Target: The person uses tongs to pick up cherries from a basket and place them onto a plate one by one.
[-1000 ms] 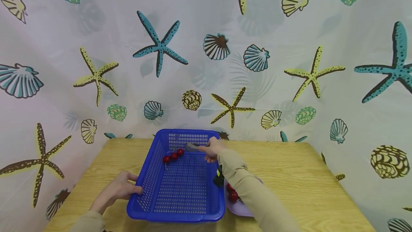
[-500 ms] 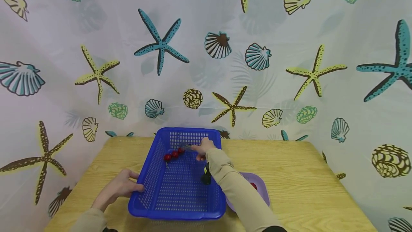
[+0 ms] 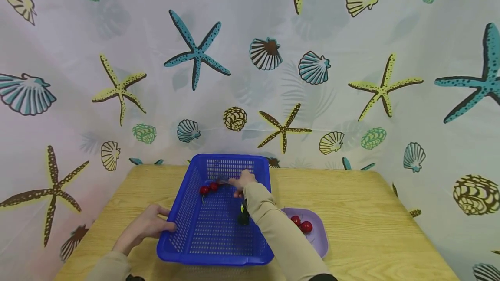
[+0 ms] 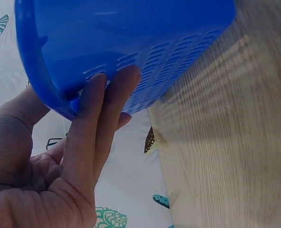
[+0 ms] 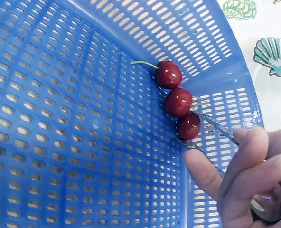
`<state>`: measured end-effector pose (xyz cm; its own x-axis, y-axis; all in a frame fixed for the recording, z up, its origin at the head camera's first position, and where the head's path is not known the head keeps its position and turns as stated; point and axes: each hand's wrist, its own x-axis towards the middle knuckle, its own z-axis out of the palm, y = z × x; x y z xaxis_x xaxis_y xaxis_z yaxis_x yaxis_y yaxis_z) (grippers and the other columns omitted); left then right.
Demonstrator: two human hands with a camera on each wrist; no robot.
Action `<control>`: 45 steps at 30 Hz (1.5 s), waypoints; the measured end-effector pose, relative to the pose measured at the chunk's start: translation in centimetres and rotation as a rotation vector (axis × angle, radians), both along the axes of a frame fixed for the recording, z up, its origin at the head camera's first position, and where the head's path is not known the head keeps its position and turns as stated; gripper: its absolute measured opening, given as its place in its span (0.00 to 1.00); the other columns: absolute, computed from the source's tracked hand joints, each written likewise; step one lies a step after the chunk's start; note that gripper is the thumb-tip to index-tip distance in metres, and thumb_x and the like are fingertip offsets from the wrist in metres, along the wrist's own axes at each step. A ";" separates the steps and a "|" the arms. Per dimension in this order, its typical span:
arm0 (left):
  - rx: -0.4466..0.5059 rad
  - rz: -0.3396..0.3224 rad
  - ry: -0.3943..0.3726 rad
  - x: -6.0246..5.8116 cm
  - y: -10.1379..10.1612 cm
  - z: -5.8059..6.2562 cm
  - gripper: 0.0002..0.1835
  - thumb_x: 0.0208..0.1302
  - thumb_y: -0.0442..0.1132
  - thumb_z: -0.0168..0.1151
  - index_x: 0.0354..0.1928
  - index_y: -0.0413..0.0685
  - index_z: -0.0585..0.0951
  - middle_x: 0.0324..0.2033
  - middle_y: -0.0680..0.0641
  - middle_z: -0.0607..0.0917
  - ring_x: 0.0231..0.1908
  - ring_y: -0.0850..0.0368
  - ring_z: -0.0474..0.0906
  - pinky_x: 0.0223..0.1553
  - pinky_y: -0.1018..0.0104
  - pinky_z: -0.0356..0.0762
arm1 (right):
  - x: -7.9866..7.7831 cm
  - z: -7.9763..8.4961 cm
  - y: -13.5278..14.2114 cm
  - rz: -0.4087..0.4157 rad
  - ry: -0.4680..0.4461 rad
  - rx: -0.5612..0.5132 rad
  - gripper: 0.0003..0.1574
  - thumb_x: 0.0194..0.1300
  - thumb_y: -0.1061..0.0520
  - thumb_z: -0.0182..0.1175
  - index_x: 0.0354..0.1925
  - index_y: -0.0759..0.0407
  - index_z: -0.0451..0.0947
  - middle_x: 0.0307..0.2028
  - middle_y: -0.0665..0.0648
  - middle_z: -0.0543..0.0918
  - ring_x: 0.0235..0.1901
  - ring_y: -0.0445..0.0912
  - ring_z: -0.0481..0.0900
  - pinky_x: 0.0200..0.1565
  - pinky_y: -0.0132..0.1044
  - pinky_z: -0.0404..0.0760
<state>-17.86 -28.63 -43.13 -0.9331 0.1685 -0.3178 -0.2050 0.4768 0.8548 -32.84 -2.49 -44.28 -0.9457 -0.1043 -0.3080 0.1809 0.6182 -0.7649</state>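
Observation:
My left hand (image 3: 150, 221) holds the left rim of a blue perforated plastic basket (image 3: 215, 261); in the left wrist view its fingers (image 4: 86, 128) lie along the outer wall. My right hand (image 3: 244, 181) reaches into the basket's far end, gripping metal tongs (image 5: 215, 124). Three red cherries lie in a row by the far wall: a far one with a green stem (image 5: 168, 74), a middle cherry (image 5: 178, 102) and a near cherry (image 5: 189, 126). The tongs' tips are on either side of the near cherry; whether they squeeze it, I cannot tell.
A lilac plate (image 3: 321, 240) with red cherries (image 3: 306, 227) stands right of the basket, partly behind the right sleeve (image 3: 283, 235). Both stand on a wooden table (image 3: 363, 216). A patterned curtain (image 3: 336, 107) hangs at the back and sides.
My right hand and the tongs have moved left toward the cherries in the basket. The sleeve has shifted left, uncovering more of the lilac plate. My left hand keeps its place on the rim.

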 end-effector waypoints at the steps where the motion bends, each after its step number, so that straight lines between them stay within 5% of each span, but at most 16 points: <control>1: 0.001 -0.001 0.003 0.0 0.0 0.0 0.23 0.58 0.28 0.62 0.54 0.18 0.77 0.38 0.33 0.89 0.37 0.46 0.90 0.40 0.53 0.90 | -0.1 -0.1 -0.1 0.001 -0.002 0.006 0.32 0.70 0.52 0.61 0.62 0.73 0.69 0.08 0.52 0.75 0.06 0.39 0.68 0.10 0.28 0.66; 15: 0.000 -0.007 0.018 0.1 0.3 0.5 0.23 0.58 0.28 0.62 0.54 0.17 0.76 0.38 0.32 0.89 0.38 0.45 0.90 0.41 0.52 0.90 | 0.0 0.3 0.2 0.004 -0.003 0.031 0.26 0.70 0.53 0.62 0.56 0.71 0.73 0.09 0.53 0.76 0.06 0.39 0.69 0.10 0.27 0.67; 22: 0.003 -0.009 0.010 0.0 0.2 0.3 0.23 0.58 0.28 0.62 0.54 0.18 0.77 0.38 0.32 0.89 0.38 0.46 0.90 0.41 0.52 0.90 | 0.4 0.7 0.7 0.034 0.026 0.056 0.19 0.69 0.53 0.62 0.44 0.71 0.79 0.09 0.52 0.76 0.06 0.38 0.69 0.10 0.26 0.67; 45: 0.002 -0.009 0.006 0.2 -0.1 0.1 0.22 0.59 0.29 0.62 0.54 0.19 0.77 0.38 0.33 0.89 0.38 0.46 0.90 0.41 0.53 0.90 | 1.1 3.3 3.2 0.101 0.142 0.086 0.20 0.69 0.49 0.63 0.38 0.66 0.85 0.11 0.53 0.80 0.09 0.41 0.74 0.12 0.29 0.72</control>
<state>-17.69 -28.70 -42.98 -0.9334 0.1775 -0.3118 -0.1956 0.4766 0.8571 -31.72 0.72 -41.03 -0.9663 -0.1803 -0.1837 0.0082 0.6917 -0.7222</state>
